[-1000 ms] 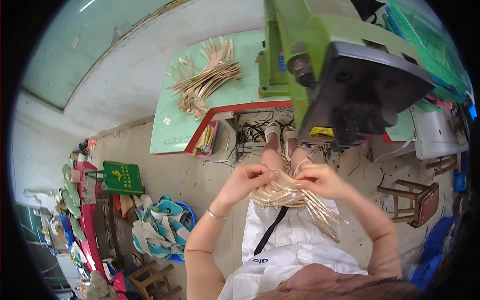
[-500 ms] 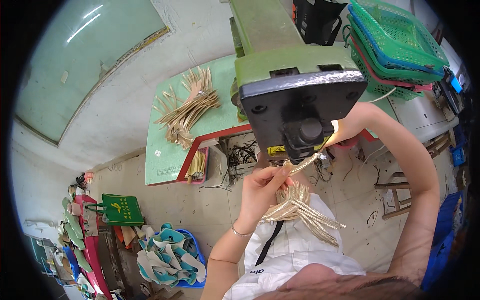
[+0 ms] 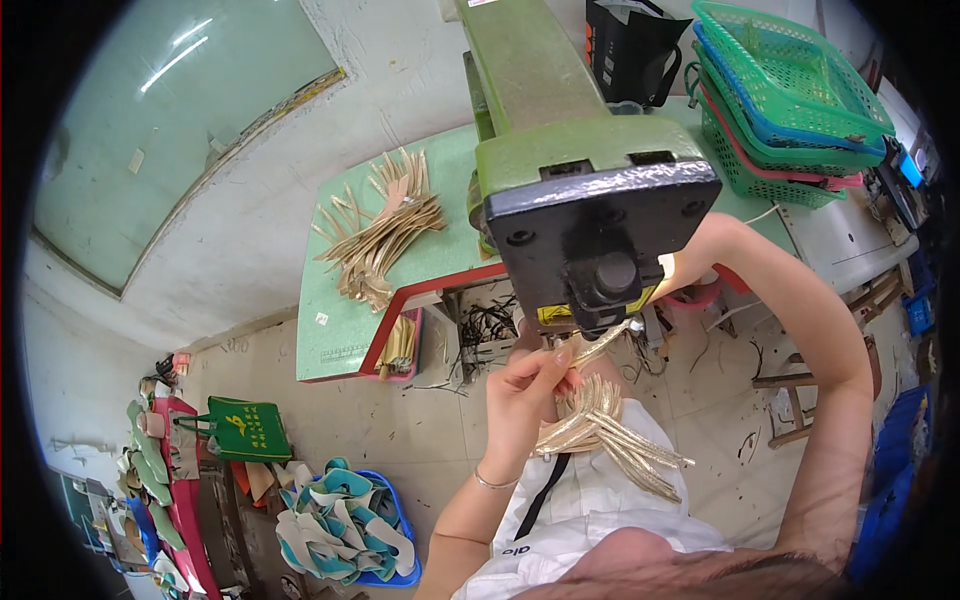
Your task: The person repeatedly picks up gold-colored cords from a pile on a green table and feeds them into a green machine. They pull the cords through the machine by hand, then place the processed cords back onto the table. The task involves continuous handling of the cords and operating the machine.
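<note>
My left hand (image 3: 532, 388) is closed, thumb against fingers, pinching a thin gold strap (image 3: 600, 345) just below the black head of a green machine (image 3: 600, 225). The strap slants up and right beneath the head. My right hand (image 3: 682, 270) reaches in from the right behind the machine head; only its wrist side shows, lit brightly, and its fingers are hidden. A bundle of gold straps (image 3: 625, 440) lies across my lap, on white clothing, just below my left hand.
More gold straps (image 3: 390, 230) lie heaped on the green table (image 3: 335, 310) at left. Stacked plastic baskets (image 3: 790, 120) and a black bag (image 3: 635, 50) stand at the back right. A blue tub (image 3: 405, 530) of teal and white pieces sits on the floor, near a green bag (image 3: 245, 428).
The view has shifted slightly, so the table and machine sit a little lower. My left hand is slightly lower too, still pinching the strap, and less of the strap's upper length shows.
</note>
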`<state>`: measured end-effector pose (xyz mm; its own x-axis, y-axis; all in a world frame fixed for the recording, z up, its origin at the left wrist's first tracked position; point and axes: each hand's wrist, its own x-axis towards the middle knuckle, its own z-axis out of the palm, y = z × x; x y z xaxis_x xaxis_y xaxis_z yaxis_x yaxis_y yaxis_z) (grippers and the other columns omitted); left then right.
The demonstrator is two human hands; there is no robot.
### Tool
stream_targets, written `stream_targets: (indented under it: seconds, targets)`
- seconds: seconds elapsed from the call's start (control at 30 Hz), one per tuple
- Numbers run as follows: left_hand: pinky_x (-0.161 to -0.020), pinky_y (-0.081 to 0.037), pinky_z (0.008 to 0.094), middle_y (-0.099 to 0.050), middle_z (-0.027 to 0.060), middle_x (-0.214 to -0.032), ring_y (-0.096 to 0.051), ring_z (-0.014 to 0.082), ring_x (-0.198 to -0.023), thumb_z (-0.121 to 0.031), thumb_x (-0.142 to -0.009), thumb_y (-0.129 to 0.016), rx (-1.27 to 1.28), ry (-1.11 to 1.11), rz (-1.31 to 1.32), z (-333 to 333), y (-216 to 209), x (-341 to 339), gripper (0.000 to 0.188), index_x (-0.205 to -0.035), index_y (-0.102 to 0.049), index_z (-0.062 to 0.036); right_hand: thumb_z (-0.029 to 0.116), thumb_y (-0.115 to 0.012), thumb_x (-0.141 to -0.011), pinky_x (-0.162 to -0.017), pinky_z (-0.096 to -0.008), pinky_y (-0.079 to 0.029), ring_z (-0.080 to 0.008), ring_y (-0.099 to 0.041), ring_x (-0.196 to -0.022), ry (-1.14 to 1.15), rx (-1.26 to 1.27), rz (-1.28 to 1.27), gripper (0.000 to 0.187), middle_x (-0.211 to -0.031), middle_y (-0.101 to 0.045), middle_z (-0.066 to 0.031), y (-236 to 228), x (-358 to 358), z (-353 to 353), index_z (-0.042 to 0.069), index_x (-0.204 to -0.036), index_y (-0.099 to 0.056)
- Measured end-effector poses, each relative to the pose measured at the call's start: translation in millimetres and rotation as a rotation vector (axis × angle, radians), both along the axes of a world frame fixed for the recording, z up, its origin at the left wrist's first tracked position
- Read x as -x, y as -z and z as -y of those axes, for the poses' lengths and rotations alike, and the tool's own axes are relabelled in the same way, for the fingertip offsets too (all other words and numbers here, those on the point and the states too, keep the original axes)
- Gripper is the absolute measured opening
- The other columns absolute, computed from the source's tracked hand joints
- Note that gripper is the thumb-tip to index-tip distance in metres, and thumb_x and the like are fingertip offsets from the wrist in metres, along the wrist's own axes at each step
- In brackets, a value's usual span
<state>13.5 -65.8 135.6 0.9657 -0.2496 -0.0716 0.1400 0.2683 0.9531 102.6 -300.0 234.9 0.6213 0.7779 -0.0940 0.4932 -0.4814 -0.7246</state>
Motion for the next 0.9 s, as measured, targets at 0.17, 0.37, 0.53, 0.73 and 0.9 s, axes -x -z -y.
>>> stream_targets:
  seconds: [0.17,0.37,0.53,0.73,0.9]
  targets:
    - [-0.057,-0.038,0.0208,-0.061,0.0045,-0.070,-0.051,0.0085,-0.061,-0.010,-0.087,-0.056,0.064,-0.134,0.006,-20,6,-3,0.015,-0.083,-0.064,0.0028,0.022,-0.073,-0.076,-0.077,-0.0283,-0.047,-0.0166,-0.060,-0.085,0.006,-0.046,0.032,0.034,-0.092,-0.065,-0.0075,-1,6,-10,0.003,-0.102,-0.061]
    - [-0.059,-0.039,0.0207,-0.059,0.0028,-0.074,-0.050,0.0080,-0.064,-0.009,-0.082,-0.058,0.346,-0.253,-0.078,-49,14,-34,0.014,-0.085,-0.063,0.0029,0.022,-0.073,-0.076,-0.079,-0.0289,-0.046,-0.0176,-0.060,-0.090,0.025,-0.058,0.056,0.038,-0.096,-0.065,-0.0088,-5,18,-14,0.004,-0.107,-0.059]
    - [-0.061,-0.041,0.0224,-0.056,0.0024,-0.074,-0.051,0.0091,-0.068,-0.014,-0.083,-0.055,0.772,-0.080,-0.121,-60,43,-59,0.016,-0.089,-0.060,-0.0002,0.022,-0.072,-0.077,-0.073,-0.0285,-0.048,-0.0180,-0.060,-0.079,0.079,0.065,0.028,0.035,-0.087,-0.066,-0.0079,2,12,1,0.003,-0.104,-0.062]
    - [-0.073,-0.047,0.0262,-0.060,0.0068,-0.093,-0.057,0.0152,-0.081,-0.013,-0.089,-0.050,0.457,0.004,-0.251,-22,80,-43,0.022,-0.101,-0.058,0.0030,0.025,-0.069,-0.079,-0.069,-0.0293,-0.048,-0.0210,-0.059,-0.073,-0.031,-0.123,0.149,0.030,-0.083,-0.066,-0.0084,5,10,-15,0.003,-0.100,-0.063]
    - [-0.078,-0.048,0.0287,-0.063,0.0122,-0.098,-0.060,0.0176,-0.085,-0.016,-0.089,-0.054,0.174,0.293,0.016,31,20,-5,0.030,-0.107,-0.058,0.0073,0.030,-0.067,-0.080,-0.078,-0.0314,-0.047,-0.0256,-0.058,-0.088,0.061,0.075,0.055,0.038,-0.100,-0.063,-0.0114,0,21,-19,0.005,-0.107,-0.060]
